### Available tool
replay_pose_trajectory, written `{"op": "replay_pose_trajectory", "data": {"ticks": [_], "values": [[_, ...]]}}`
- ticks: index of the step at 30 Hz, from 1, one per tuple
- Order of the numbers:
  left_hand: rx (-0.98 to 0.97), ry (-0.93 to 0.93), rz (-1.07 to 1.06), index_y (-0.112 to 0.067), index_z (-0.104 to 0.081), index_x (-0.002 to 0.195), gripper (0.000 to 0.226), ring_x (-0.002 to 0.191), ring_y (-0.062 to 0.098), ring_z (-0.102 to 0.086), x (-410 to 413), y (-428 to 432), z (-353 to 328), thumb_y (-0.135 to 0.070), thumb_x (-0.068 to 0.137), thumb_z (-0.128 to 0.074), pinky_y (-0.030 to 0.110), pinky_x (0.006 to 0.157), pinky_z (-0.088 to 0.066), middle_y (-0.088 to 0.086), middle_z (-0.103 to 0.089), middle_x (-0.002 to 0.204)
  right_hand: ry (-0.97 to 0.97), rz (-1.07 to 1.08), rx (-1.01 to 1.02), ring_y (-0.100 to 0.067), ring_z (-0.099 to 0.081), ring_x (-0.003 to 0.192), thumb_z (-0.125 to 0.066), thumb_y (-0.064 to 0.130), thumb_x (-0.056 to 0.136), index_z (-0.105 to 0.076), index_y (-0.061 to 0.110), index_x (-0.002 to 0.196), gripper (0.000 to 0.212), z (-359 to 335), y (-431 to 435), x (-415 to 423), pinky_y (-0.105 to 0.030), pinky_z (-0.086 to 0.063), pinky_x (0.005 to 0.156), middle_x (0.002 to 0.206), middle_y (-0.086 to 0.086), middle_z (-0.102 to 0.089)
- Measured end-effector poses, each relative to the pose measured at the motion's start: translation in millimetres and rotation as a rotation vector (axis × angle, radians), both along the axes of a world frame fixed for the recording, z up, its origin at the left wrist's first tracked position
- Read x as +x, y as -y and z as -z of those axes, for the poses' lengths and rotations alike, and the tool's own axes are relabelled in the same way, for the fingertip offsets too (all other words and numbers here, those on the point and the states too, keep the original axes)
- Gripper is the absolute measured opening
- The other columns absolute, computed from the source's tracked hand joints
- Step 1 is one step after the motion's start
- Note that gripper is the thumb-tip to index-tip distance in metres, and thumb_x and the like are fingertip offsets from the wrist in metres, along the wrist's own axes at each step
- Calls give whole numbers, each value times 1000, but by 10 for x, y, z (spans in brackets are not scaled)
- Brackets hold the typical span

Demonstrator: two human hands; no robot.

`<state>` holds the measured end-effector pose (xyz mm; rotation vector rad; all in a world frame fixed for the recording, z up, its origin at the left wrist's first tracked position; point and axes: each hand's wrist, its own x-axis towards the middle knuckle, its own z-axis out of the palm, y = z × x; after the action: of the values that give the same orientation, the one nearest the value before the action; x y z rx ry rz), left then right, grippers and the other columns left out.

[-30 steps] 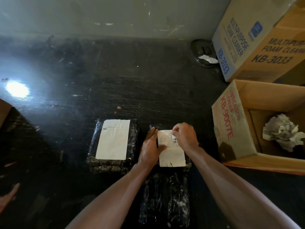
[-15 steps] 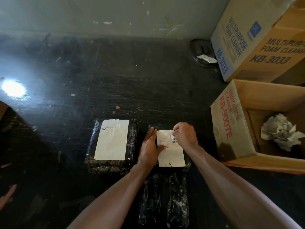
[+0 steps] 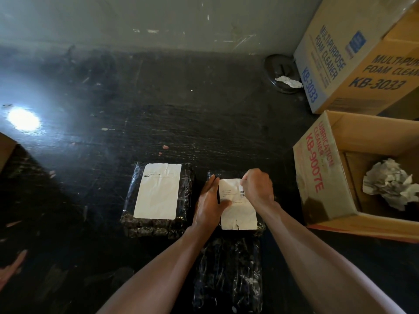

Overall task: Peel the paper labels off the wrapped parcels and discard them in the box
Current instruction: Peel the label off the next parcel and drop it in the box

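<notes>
Two black plastic-wrapped parcels lie side by side on the dark floor. The left parcel (image 3: 158, 227) carries a whole white label (image 3: 158, 191). On the right parcel (image 3: 260, 227) sits a smaller white label (image 3: 238, 211) with a barcode. My left hand (image 3: 209, 205) lies flat along that parcel's left side, thumb on the paper. My right hand (image 3: 257, 186) is closed, pinching the label's top right corner. A third wrapped parcel (image 3: 229, 273), with no label showing, lies nearer between my forearms. The open cardboard box (image 3: 317, 177) at the right holds crumpled paper (image 3: 390, 184).
A closed foam-cleaner carton (image 3: 353, 60) stands behind the open box. A round dark metal lid (image 3: 281, 69) with a paper scrap on it rests by the wall. Bright light glare (image 3: 22, 120) marks the floor at the left. A cardboard corner (image 3: 5, 146) juts in at the left edge.
My right hand has stayed on the label's top right corner, closing a little tighter there. The left hand keeps its place on the parcel. The labels look the same.
</notes>
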<state>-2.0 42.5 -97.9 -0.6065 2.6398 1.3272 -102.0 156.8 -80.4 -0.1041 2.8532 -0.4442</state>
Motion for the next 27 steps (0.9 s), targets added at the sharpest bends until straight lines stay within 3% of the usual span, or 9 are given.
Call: {"op": "replay_pose_trajectory", "data": {"ticks": [3, 8, 11, 14, 19, 24, 27], "values": [[18, -8, -8, -13, -26, 155, 82, 150, 12, -16, 0, -2, 0, -21, 88, -73, 25, 118, -15, -2, -20, 164, 36, 13, -33, -12, -70, 78, -68, 14, 94, -73, 12, 96, 5, -19, -9, -23, -23, -54, 62, 85, -2, -71], [13, -13, -1, -12, -27, 155, 82, 150, 12, -16, 2, 10, 9, -21, 88, -73, 26, 119, -16, 0, -20, 164, 26, -19, -56, -10, -69, 74, -63, 13, 97, -71, 13, 89, 12, -14, -41, -12, -26, -58, 66, 82, 0, -70], [10, -16, 3, -12, -26, 155, 83, 150, 12, -16, 4, 13, 13, -21, 88, -74, 22, 116, -14, -1, -20, 164, -6, -27, -92, -13, -71, 82, -67, 16, 95, -71, 13, 97, 5, -34, -72, 23, -31, -60, 73, 89, -1, -71], [14, -16, 9, -13, -26, 155, 83, 150, 12, -15, 7, 17, 17, -22, 88, -74, 22, 116, -15, -1, -19, 164, -39, -23, -67, -14, -71, 82, -71, 20, 92, -71, 13, 101, 11, -40, -88, 56, -34, -61, 75, 90, -2, -72], [7, -18, 2, -13, -27, 155, 83, 150, 11, -16, 1, 4, 33, -21, 88, -74, 24, 117, -16, -2, -20, 164, -26, -30, -11, -9, -68, 70, -68, 17, 95, -74, 15, 89, 9, -52, -89, 77, -30, -61, 69, 79, 2, -70], [2, -12, 2, -14, -27, 156, 83, 150, 12, -16, -6, 4, 46, -22, 88, -74, 26, 118, -16, -1, -20, 164, 23, -18, -3, -14, -71, 82, -66, 12, 95, -74, 12, 97, 8, -64, -46, 36, -30, -61, 71, 90, -3, -73], [-4, -9, 0, -13, -27, 155, 82, 150, 13, -17, -9, 0, 48, -23, 89, -73, 27, 118, -16, 0, -19, 164, 21, -66, -23, -12, -68, 74, -61, 10, 97, -72, 12, 89, 14, -73, -71, 19, -30, -60, 70, 81, -1, -69]]}}
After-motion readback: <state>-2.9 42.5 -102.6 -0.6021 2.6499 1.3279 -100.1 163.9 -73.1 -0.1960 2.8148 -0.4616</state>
